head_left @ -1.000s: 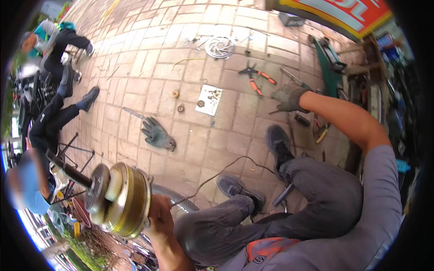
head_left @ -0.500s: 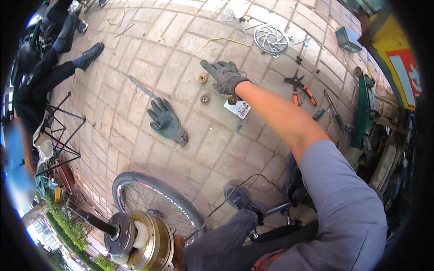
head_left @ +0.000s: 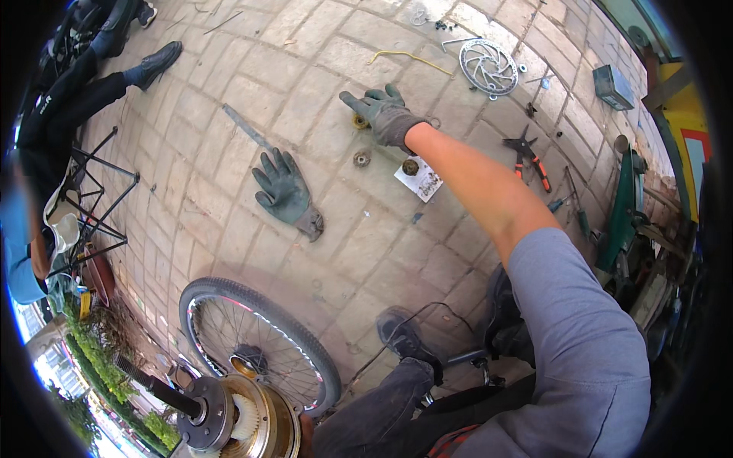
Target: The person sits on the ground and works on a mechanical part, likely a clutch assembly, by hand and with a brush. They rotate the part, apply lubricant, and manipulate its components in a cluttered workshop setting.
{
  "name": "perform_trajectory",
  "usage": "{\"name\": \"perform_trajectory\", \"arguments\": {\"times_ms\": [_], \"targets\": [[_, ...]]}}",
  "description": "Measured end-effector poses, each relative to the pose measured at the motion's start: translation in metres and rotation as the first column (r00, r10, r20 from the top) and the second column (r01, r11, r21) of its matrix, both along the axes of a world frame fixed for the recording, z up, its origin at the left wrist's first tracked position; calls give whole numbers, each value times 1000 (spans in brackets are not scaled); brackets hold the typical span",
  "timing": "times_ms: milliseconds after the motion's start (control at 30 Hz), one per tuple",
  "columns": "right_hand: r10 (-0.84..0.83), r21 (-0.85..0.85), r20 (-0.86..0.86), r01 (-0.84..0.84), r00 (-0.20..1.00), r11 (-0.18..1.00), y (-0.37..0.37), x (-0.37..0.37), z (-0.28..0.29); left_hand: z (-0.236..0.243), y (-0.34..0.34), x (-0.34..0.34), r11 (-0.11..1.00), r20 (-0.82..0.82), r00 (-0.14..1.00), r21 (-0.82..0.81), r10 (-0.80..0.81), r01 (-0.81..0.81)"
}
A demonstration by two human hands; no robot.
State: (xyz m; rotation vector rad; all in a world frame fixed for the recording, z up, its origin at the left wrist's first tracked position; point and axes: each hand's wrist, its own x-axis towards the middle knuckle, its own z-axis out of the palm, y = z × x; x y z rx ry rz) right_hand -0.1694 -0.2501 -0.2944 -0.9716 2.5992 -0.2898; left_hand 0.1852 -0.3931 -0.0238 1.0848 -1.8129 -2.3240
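Loosely spread, the right hand [head_left: 379, 116] partly hides a brass gear [head_left: 359, 122], contact unclear, beyond the card's [head_left: 429, 183] upper-left corner; the left hand [head_left: 307, 433] grasps a geared hub [head_left: 259, 421].

On the paving [head_left: 343, 259] we see a flat metal strip [head_left: 246, 127] just beside a loose glove [head_left: 286, 191], a yellow wire [head_left: 412, 56] near a slotted disc [head_left: 495, 85], and orange-handled pliers [head_left: 521, 146]. To our left are a spoked wheel [head_left: 254, 356], a black folding frame [head_left: 135, 179] and another person's dark shoe [head_left: 160, 64].

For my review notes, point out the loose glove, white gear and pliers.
Loose glove [head_left: 286, 195]: head view, on its middle.
White gear [head_left: 244, 416]: head view, on its teeth.
Pliers [head_left: 522, 148]: head view, on the pivot.
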Motion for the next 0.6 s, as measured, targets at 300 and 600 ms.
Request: {"name": "perform_trajectory", "arguments": {"times_ms": [300,600], "targets": [[-111,-69,15,112,994,991,5,1,-4,1,-1,-2,1000,-46,999,18,-2,3],[136,-503,864,845,485,183,42,65,75,22,8,17,1000,-158,987,18,25,-23]]}}
